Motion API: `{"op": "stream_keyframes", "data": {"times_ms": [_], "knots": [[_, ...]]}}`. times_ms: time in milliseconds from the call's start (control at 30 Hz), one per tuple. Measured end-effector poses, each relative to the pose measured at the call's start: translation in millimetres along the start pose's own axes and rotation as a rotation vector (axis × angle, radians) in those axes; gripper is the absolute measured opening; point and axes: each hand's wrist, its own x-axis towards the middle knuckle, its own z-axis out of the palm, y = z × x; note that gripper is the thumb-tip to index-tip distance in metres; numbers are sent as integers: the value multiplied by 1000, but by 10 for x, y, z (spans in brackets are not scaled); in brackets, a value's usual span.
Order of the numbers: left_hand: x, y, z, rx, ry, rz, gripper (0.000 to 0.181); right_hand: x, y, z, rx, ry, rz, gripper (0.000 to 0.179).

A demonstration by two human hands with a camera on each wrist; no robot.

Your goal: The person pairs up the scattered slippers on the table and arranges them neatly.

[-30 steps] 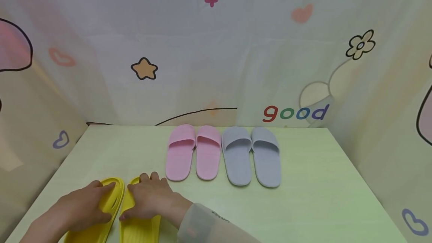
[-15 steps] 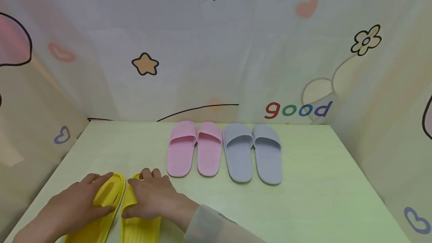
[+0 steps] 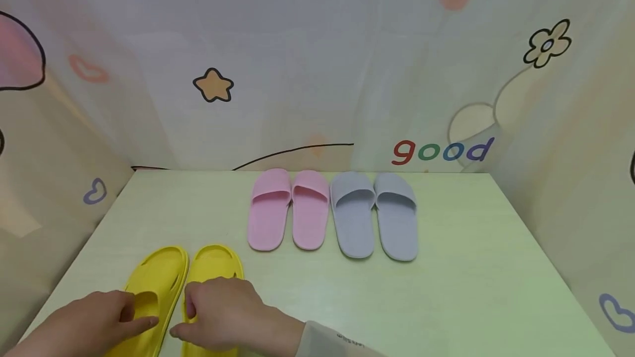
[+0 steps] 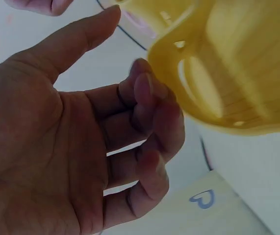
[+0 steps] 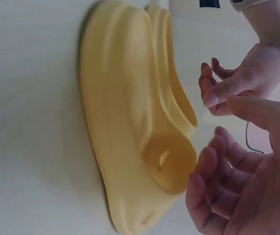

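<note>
Two yellow slippers stand side by side at the table's front left, toes pointing away: a left slipper and a right slipper. My left hand is over the left slipper, beside its strap opening, with fingers loosely bent. Over the right slipper is my right hand, hiding part of its strap and footbed. In the left wrist view a gap shows between the left hand's thumb and fingers, with nothing held. The right wrist view shows the right hand likewise holding nothing, close by the yellow slipper.
A pair of pink slippers stands at the table's back middle. Right beside it is a pair of grey slippers. The pale table meets a printed cloth curtain at the back and both sides.
Both hands have let go of the yellow slippers' straps and drawn back toward the near edge, uncovering the toes. The slippers stay side by side. The view has tilted down slightly.
</note>
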Motion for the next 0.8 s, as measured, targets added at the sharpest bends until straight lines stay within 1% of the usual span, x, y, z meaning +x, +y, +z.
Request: {"op": "stream_keyframes", "data": {"times_ms": [33, 67, 167, 233, 267, 333, 400, 500, 567, 600, 667, 700, 767, 800], "knots": [[4, -5, 35, -29, -26, -10, 50, -5, -11, 31, 1, -28, 5, 28], [15, -13, 70, -38, -35, -16, 49, -3, -19, 66, -6, -45, 2, 28], [40, -43, 158, -73, -53, 1, 45, 19, -35, 172, -17, -95, 0, 27], [54, -64, 206, -105, -60, 17, 41, 49, -42, 243, -24, -128, -2, 26], [71, -70, 227, -110, -58, 40, 39, 67, -42, 278, -31, -140, -4, 26], [100, -73, 266, -150, -68, 64, 35, 110, -39, 338, -47, -168, 12, 27], [131, -66, 304, -178, -79, 72, 35, 160, -34, 397, -84, -177, 19, 27], [178, -44, 356, -171, -81, 62, 35, 234, -38, 466, -145, -192, 47, 29], [196, -35, 382, -144, -63, 63, 35, 276, -47, 496, -177, -202, 68, 32], [211, -26, 391, -128, -62, 60, 35, 293, -51, 505, -179, -211, 79, 34], [217, -17, 406, -98, -38, 65, 34, 317, -58, 518, -194, -212, 93, 35], [220, -9, 411, -92, -31, 57, 34, 324, -59, 521, -194, -212, 98, 36], [223, 4, 418, -83, -8, 65, 33, 330, -57, 521, -198, -205, 98, 37], [221, 12, 426, -87, -7, 56, 31, 329, -57, 523, -193, -208, 100, 38]]}}
